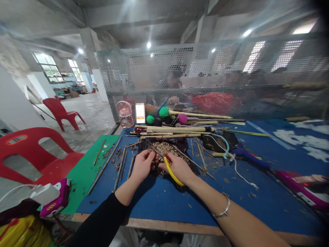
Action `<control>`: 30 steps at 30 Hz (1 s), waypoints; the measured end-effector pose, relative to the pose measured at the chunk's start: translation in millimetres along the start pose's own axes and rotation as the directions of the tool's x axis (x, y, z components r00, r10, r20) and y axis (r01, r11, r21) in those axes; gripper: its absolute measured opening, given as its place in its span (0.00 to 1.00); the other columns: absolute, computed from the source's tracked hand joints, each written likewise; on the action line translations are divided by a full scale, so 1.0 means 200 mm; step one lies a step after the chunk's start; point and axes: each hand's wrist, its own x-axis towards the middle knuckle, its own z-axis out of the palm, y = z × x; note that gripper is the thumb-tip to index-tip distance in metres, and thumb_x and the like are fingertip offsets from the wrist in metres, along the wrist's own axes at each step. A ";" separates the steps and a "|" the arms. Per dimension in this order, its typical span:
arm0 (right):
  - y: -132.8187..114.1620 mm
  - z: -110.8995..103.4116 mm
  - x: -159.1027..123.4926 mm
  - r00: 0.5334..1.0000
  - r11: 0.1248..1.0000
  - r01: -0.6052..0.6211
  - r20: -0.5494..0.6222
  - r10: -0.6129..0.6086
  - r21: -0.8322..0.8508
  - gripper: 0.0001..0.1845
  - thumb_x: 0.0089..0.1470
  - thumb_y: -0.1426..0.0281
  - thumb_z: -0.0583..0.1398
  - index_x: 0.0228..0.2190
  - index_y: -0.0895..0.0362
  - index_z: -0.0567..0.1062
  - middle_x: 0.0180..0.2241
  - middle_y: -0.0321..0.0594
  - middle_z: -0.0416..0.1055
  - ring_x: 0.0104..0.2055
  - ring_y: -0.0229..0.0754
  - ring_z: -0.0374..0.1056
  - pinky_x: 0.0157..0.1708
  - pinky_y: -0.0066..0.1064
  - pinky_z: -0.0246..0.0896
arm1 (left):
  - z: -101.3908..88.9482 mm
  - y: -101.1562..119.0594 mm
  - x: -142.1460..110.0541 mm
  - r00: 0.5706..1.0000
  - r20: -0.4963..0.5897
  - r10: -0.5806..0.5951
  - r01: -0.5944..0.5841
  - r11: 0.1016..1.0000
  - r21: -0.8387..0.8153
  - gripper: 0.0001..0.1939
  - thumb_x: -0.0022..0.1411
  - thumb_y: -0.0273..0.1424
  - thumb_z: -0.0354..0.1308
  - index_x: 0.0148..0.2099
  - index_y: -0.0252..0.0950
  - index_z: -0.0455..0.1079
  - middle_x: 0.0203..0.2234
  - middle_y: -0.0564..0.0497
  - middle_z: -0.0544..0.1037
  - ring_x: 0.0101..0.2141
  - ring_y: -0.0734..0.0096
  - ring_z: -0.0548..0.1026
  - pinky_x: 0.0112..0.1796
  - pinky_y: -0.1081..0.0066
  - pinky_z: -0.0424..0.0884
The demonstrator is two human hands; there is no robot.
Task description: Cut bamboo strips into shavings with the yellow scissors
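My right hand [180,167] is closed on scissors with a yellow handle [172,174] and a bit of red near the pivot. Their dark blades point up and left over a heap of small pale cut pieces [167,148] on dark cloth. Just left of the blades, my left hand [144,162] is pinched, thumb against fingers; whatever lies in the pinch is too small or hidden to make out. Thin brown sticks [120,168] lie on the blue tabletop [159,202] to the left, with another stick [194,160] slanting past my right hand.
Behind the heap lie long pale canes [177,129], with green balls [163,112] and a pink ball [182,118]. A pink bottle [125,116] stands by the perforated metal screen [144,75]. Power strips lie right [295,187] and left [57,200]; red chairs [33,154] stand left.
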 end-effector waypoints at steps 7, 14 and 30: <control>0.02 0.01 0.01 1.000 0.999 0.009 0.003 -0.009 0.053 0.19 0.49 0.52 0.54 0.24 0.56 0.64 0.21 0.34 0.63 0.23 0.35 0.56 0.23 0.25 0.46 | 0.00 0.01 0.00 0.999 -0.039 0.016 -0.014 0.999 0.047 0.16 0.50 0.42 0.57 0.30 0.32 0.68 0.21 0.53 0.71 0.22 0.76 0.69 0.20 0.79 0.63; 0.01 0.00 0.00 1.000 0.999 0.007 -0.018 -0.008 -0.049 0.18 0.46 0.53 0.57 0.25 0.56 0.64 0.22 0.34 0.64 0.22 0.34 0.56 0.22 0.24 0.43 | -0.01 0.01 0.00 0.994 -0.104 0.034 -0.031 0.999 0.031 0.16 0.50 0.42 0.57 0.31 0.32 0.68 0.21 0.53 0.72 0.22 0.77 0.68 0.20 0.80 0.63; 0.04 0.03 0.01 0.997 0.999 -0.004 0.081 0.001 0.047 0.22 0.48 0.49 0.55 0.23 0.56 0.64 0.21 0.33 0.62 0.22 0.33 0.54 0.22 0.24 0.44 | -0.01 0.01 0.00 0.993 -0.093 0.075 -0.061 0.987 0.147 0.16 0.49 0.41 0.56 0.26 0.31 0.69 0.18 0.54 0.71 0.19 0.77 0.66 0.19 0.78 0.61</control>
